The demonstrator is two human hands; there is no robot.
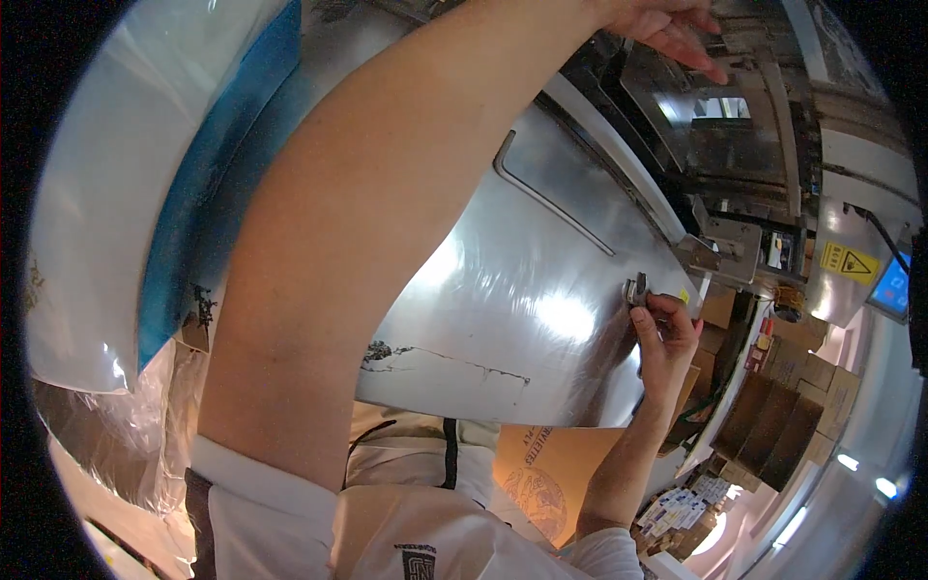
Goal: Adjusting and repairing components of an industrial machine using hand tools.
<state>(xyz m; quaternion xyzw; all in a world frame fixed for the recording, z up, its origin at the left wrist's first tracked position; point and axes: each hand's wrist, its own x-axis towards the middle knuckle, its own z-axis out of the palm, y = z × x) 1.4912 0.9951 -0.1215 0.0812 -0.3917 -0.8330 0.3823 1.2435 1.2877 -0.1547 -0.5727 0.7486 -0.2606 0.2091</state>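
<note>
A large shiny stainless steel panel (522, 300) with a thin bar handle (551, 198) fills the middle of the view. My right hand (665, 338) reaches up from below and pinches a small metal latch (635, 289) at the panel's right edge. My left forearm crosses the picture from lower left to the top. My left hand (672, 29) is at the upper edge, fingers stretched out, resting on dark metal machine parts (715, 126). Part of that hand is cut off by the frame.
A grey machine housing with a yellow warning label (849, 261) and a small blue screen (894, 290) stands at the right. Brown cardboard boxes (783, 416) are stacked below it. Clear plastic sheeting (97, 222) with a blue strip (208, 184) hangs at the left.
</note>
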